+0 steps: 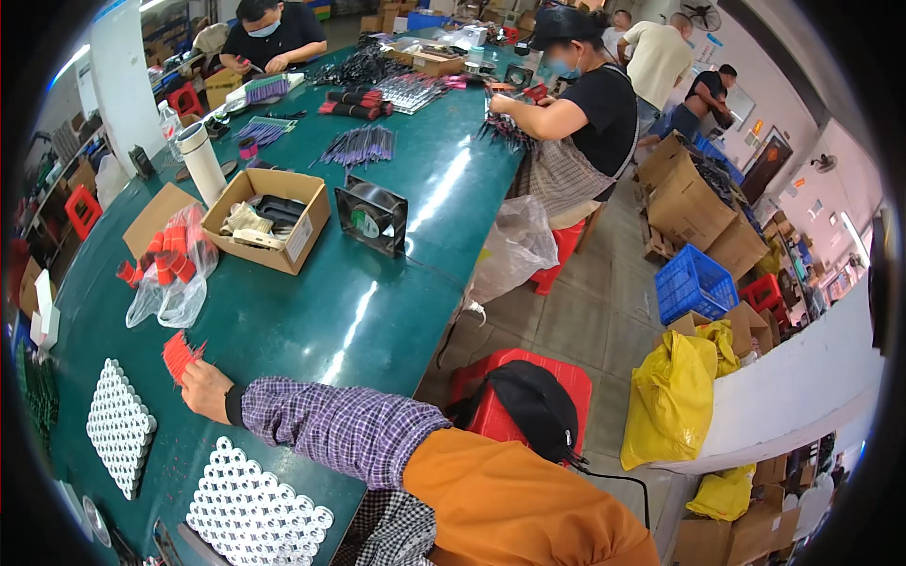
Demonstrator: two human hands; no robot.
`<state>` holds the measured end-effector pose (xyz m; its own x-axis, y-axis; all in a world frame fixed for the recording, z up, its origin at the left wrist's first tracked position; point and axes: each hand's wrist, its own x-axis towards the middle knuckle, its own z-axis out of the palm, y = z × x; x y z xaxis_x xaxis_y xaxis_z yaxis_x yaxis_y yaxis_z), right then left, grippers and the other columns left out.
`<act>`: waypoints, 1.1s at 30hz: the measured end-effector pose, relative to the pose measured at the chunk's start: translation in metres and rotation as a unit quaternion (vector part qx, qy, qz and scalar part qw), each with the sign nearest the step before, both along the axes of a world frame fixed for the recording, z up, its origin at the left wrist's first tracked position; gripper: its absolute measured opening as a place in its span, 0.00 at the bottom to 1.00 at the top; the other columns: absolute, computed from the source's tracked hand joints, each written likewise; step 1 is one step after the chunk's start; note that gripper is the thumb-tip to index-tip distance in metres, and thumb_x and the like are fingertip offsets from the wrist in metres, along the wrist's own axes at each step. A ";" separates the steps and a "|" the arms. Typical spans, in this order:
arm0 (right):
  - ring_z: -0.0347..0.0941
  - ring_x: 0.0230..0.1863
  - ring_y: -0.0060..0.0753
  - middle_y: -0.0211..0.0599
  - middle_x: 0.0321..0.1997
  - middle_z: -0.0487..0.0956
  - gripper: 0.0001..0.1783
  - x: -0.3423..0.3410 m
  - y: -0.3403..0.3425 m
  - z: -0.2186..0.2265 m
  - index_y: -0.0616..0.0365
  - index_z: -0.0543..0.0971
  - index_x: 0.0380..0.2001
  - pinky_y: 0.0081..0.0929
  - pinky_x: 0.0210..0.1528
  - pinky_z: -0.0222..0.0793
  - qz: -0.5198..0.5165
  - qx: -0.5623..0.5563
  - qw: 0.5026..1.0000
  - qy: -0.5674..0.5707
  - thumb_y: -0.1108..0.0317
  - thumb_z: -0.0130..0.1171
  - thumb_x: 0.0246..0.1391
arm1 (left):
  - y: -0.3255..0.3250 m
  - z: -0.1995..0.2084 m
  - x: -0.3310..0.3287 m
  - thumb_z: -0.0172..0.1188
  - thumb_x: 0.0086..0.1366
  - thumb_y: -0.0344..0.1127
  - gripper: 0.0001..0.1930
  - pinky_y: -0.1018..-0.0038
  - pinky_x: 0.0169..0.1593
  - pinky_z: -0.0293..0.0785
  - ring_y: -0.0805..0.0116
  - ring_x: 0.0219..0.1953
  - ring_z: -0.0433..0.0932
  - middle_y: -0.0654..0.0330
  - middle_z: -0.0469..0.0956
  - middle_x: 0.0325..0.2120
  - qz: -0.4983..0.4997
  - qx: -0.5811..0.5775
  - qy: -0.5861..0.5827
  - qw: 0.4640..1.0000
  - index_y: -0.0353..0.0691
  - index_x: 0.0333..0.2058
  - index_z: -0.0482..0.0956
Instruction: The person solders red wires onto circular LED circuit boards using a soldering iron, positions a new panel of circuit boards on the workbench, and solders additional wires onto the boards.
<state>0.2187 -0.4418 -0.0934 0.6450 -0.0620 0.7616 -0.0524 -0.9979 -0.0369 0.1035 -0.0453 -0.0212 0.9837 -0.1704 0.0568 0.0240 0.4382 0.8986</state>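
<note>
My right hand (pixel 206 389) reaches across the green table in a purple plaid sleeve cover, its fingers closed around a bundle of short red wires (pixel 179 356). Beyond the hand, similar red bundles (pixel 168 257) lie in and around a clear plastic bag (pixel 179 302). White round parts stand in two tight blocks: one block (pixel 120 426) to the left of my hand, the other block (pixel 255 509) nearer to me. My left hand is out of view.
A cardboard box (pixel 269 222) of small items, a white bottle (pixel 200 162) and a black fan (pixel 373 217) stand farther along the table (pixel 311 321). A red stool (pixel 566 387) holds a black bag. Two co-workers sit at the table's far part, near purple and black wire bundles.
</note>
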 end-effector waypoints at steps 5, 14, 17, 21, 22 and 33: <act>0.70 0.41 0.39 0.37 0.30 0.75 0.06 0.008 0.002 -0.005 0.57 0.79 0.22 0.36 0.45 0.68 0.009 0.017 1.000 -0.019 0.67 0.57 0.46 | 0.006 -0.011 0.003 0.54 0.70 0.38 0.17 0.64 0.60 0.71 0.55 0.54 0.76 0.46 0.78 0.51 0.032 0.044 -0.041 0.998 0.30 0.50 0.78; 0.70 0.45 0.42 0.39 0.35 0.75 0.06 0.005 0.004 -0.002 0.54 0.80 0.21 0.36 0.47 0.69 0.011 0.063 0.998 -0.018 0.66 0.58 0.47 | 0.002 0.013 -0.002 0.60 0.63 0.34 0.17 0.67 0.57 0.71 0.59 0.50 0.77 0.49 0.79 0.48 0.013 -0.057 0.123 0.991 0.30 0.49 0.78; 0.70 0.44 0.41 0.37 0.33 0.73 0.04 -0.004 0.000 0.011 0.54 0.78 0.22 0.37 0.48 0.67 0.019 0.068 0.997 -0.028 0.68 0.57 0.47 | -0.003 0.019 -0.006 0.60 0.63 0.32 0.16 0.66 0.57 0.71 0.58 0.49 0.77 0.49 0.79 0.46 0.012 -0.075 0.114 0.991 0.29 0.47 0.78; 0.72 0.44 0.40 0.36 0.33 0.73 0.03 -0.004 -0.011 0.010 0.53 0.78 0.27 0.39 0.52 0.66 0.013 0.052 0.998 -0.032 0.68 0.56 0.48 | -0.013 0.024 -0.010 0.58 0.64 0.31 0.14 0.64 0.57 0.71 0.57 0.49 0.76 0.49 0.79 0.44 -0.002 -0.096 0.098 0.990 0.28 0.45 0.78; 0.72 0.44 0.40 0.36 0.33 0.73 0.03 -0.003 -0.013 0.012 0.53 0.78 0.27 0.39 0.52 0.66 0.020 0.051 0.998 -0.033 0.68 0.56 0.48 | -0.012 0.023 -0.009 0.58 0.64 0.30 0.14 0.63 0.57 0.71 0.57 0.50 0.76 0.48 0.79 0.45 -0.007 -0.095 0.103 0.990 0.27 0.46 0.78; 0.79 0.37 0.39 0.35 0.29 0.79 0.05 -0.047 -0.017 0.059 0.50 0.80 0.20 0.40 0.39 0.68 0.022 0.048 0.985 0.163 0.69 0.59 0.46 | 0.019 0.011 -0.021 0.56 0.68 0.33 0.14 0.63 0.57 0.69 0.56 0.49 0.77 0.48 0.80 0.47 0.000 -0.109 0.086 0.990 0.30 0.48 0.78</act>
<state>0.1720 -0.4588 -0.0343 0.8584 -0.0895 0.5052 -0.0329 -0.9923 -0.1198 0.0830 -0.0264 -0.0098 0.9821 -0.1724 -0.0764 0.1687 0.6220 0.7646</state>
